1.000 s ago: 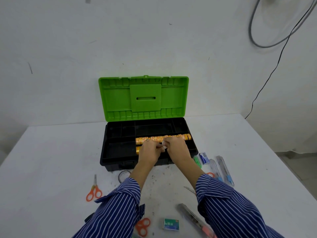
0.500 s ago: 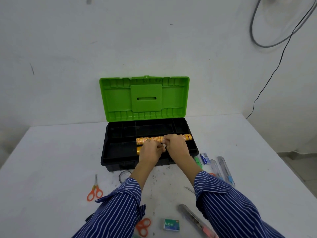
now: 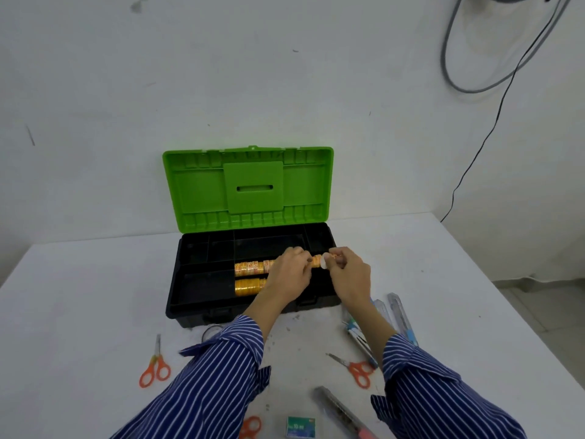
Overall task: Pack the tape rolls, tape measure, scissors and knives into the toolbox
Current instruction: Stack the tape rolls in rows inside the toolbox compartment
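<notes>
- An orange-handled pair of scissors point(image 3: 155, 365) is lying on the white table point(image 3: 79, 296), well out to the left of the left hand and nearer the person; it is waiting to be packed.
- The black plastic toolbox point(image 3: 202, 299) with its green lid point(image 3: 251, 188) standing open is sitting right under both hands.
- Two rows of yellow-orange tape rolls point(image 3: 248, 269) are lying in the box's tray, running out leftward from the left hand, so part of the tape is already packed.
- The left hand point(image 3: 289, 275) is curling over the upper row, gripping the rolls just left of the right hand.
- The right hand point(image 3: 349, 274) is pinching a single tape roll point(image 3: 326, 259) at the right end of that row, close beside the left hand's fingertips, over the box; it looks like it is being fitted in or parted from the row, I cannot tell which.
- A second pair of orange scissors point(image 3: 356, 369) is lying below the right hand, between the two sleeves.
- Several clear-cased utility knives point(image 3: 402, 315) are lying just right of the right wrist, and a grey knife point(image 3: 340, 410) is sitting nearer the person.
- A third orange scissor handle point(image 3: 250, 426) and a small green box point(image 3: 300, 426) are resting at the near edge of the view.
- Judged from this, the task is early: scissors and knives are all outside, and I cannot make out a tape measure.
</notes>
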